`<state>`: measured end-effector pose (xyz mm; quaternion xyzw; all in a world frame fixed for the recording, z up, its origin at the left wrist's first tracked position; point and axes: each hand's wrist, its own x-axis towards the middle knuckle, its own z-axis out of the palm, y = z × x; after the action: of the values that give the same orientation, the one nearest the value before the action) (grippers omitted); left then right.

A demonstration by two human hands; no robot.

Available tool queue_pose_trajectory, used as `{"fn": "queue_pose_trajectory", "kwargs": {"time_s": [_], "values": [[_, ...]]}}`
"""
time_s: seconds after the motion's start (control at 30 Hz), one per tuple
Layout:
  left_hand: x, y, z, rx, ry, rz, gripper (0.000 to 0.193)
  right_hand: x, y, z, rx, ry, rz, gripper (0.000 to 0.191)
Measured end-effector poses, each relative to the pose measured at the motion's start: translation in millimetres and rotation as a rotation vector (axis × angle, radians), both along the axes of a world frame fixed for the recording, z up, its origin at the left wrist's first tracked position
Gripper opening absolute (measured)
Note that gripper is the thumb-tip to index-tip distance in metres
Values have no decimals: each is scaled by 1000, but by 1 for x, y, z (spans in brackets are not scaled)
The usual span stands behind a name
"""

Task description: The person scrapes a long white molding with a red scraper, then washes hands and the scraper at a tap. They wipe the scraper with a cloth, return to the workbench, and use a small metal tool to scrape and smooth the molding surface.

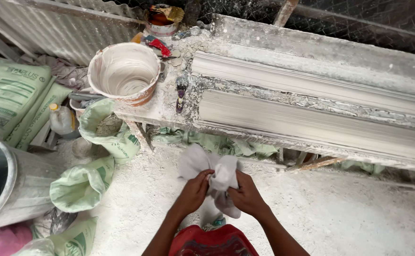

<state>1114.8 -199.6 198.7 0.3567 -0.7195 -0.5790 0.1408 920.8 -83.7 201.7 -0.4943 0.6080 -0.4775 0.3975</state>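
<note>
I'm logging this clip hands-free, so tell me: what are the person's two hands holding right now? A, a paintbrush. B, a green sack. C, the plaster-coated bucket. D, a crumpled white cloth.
D: both the left hand and the right hand grip a crumpled white cloth between them above the dusty floor, while the bucket stands untouched on the workbench.

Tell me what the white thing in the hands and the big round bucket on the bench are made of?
The crumpled white rag, held by the left hand and right hand, looks like soft cloth: it folds and droops. The round white-coated bucket seems plastic, though a dried, matte plaster-like crust hides most of its surface.
</note>
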Motion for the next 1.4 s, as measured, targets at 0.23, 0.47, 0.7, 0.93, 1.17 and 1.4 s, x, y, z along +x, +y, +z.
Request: {"fn": "queue_pose_trajectory", "kwargs": {"time_s": [0.23,0.47,0.7,0.93,1.17,1.4], "values": [[43,-29,-39,-48,-305,-25,40,11,1,50,0,315,-140,29],[55,-30,-33,363,-396,-855,42,-1,-1,29,11,309,-442,30],[30,52,-20,684,-48,-698,43,26,-111,-1,-681,178,-645,32],[-20,66,3,849,311,-320,44,72,-118,26,-432,507,-462,28],[2,-3,4,846,281,-244,46,56,-32,8,-212,-13,-681,42],[-7,-25,0,733,387,149,47,133,-47,-82,103,-776,-485,71]]}}
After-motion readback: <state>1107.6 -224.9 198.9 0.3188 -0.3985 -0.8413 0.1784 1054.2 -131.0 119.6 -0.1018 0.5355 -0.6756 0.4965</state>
